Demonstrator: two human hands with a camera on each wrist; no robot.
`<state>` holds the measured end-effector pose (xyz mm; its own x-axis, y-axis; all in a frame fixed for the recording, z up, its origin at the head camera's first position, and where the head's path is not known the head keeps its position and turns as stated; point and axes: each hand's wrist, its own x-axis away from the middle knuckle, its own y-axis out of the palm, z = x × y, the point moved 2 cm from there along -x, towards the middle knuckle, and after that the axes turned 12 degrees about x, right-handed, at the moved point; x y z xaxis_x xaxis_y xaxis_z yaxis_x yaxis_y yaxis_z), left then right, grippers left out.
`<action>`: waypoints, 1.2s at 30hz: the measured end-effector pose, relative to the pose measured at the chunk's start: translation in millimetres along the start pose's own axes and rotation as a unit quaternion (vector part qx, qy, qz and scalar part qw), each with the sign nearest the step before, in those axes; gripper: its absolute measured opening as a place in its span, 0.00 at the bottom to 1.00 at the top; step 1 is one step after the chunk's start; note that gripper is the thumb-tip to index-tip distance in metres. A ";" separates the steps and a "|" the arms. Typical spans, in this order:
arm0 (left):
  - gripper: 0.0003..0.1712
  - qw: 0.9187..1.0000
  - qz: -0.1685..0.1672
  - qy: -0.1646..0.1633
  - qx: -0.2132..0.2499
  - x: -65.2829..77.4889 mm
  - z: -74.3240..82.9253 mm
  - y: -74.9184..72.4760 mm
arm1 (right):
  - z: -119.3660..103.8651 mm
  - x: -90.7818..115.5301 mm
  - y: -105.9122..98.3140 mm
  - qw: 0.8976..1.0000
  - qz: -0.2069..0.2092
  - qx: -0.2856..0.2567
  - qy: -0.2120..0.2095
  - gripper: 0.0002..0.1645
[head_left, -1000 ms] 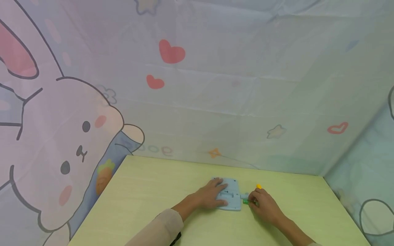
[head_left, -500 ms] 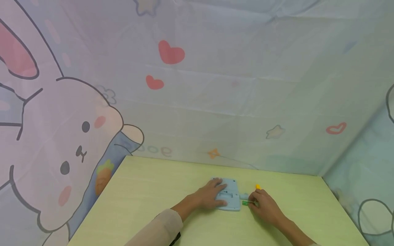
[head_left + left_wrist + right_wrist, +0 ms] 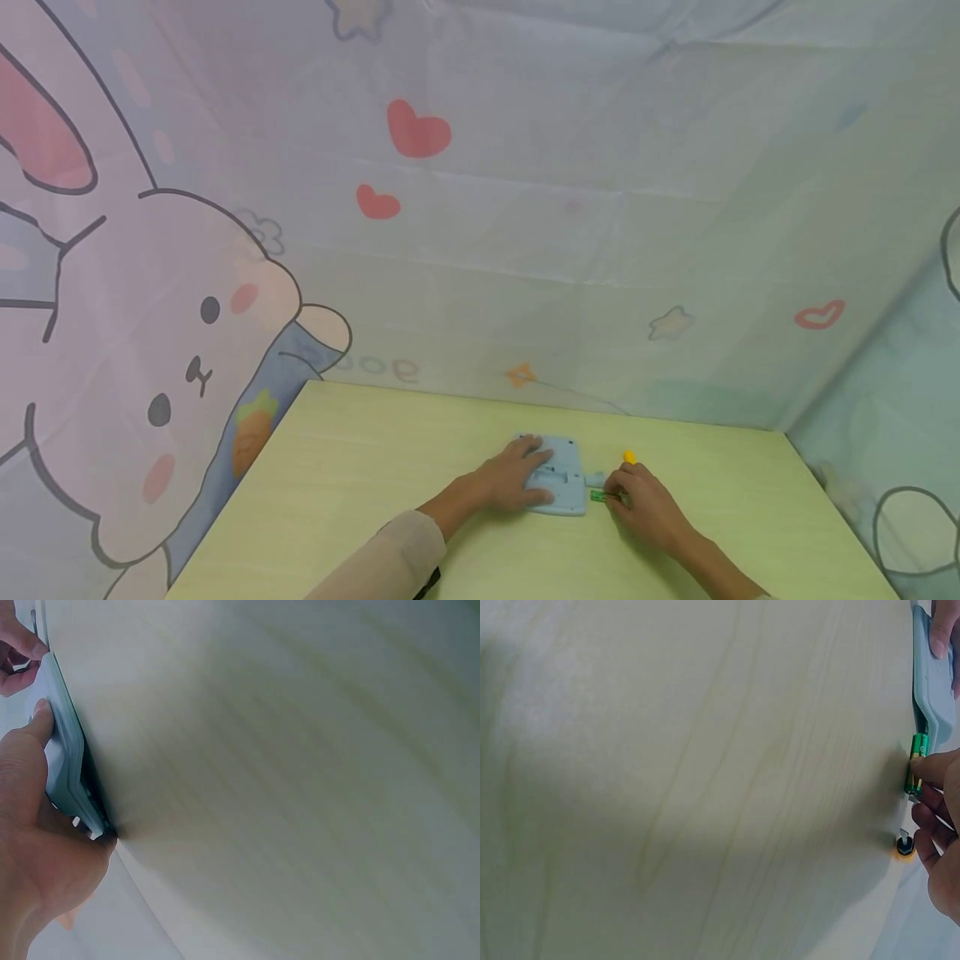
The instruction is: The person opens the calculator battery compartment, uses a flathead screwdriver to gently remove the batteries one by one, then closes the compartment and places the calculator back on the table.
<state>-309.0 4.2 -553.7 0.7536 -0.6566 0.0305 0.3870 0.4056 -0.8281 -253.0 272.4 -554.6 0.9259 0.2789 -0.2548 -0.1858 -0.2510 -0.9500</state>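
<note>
A flat light blue plastic device (image 3: 566, 492) lies on the table, a recessed compartment in its upper side. My left hand (image 3: 512, 477) rests over its left part, fingers spread across the top. In the left wrist view the thumb (image 3: 41, 720) lies on the device near its edge. Just off the device's right side, my right hand (image 3: 643, 498) pinches a small green battery (image 3: 917, 750) between thumb and fingertips. A narrow light blue piece (image 3: 595, 480) lies between device and right hand. Beyond the fingers shows the yellow handle (image 3: 629, 457) of a screwdriver, its metal shaft (image 3: 904, 835) partly hidden.
The pale yellow-green wooden table (image 3: 375, 450) extends around both hands. Behind it hangs a printed cloth backdrop (image 3: 525, 250) with a rabbit and hearts, meeting the table's back edge. Another cloth side (image 3: 900, 433) closes off the right.
The green battery at the right fingertips has shifted slightly toward the person. Both hands stay nearly in place, and the device has not visibly moved.
</note>
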 end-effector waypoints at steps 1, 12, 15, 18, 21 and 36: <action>0.45 1.000 0.001 0.001 0.000 0.2 0.2 -0.3 | -0.1 0.1 -0.2 1.000 0.000 0.000 -0.001 0.13; 0.45 1.000 0.000 0.002 -0.010 2.3 3.2 -1.9 | -0.2 0.2 0.5 1.000 -0.004 0.002 0.012 0.13; 0.45 1.000 -0.001 0.001 -0.011 2.5 3.6 -2.2 | 0.2 0.4 1.3 1.000 -0.003 0.002 0.010 0.13; 0.45 1.000 0.000 0.002 -0.011 2.1 3.6 -2.2 | 0.5 0.5 2.2 1.000 0.002 0.000 0.003 0.13; 0.45 1.000 0.000 0.004 -0.012 1.5 3.0 -1.9 | 0.7 0.6 3.2 1.000 0.005 0.001 -0.004 0.13; 0.45 1.000 0.004 0.005 -0.011 2.4 2.7 -2.1 | -1.9 -0.1 4.2 0.999 0.025 0.016 -0.014 0.14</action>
<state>-306.6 3.5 -550.4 0.7511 -0.6599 0.0176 0.3683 0.3967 -0.8408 -253.2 269.5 -558.2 0.9058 0.2933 -0.3059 -0.2418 -0.2351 -0.9414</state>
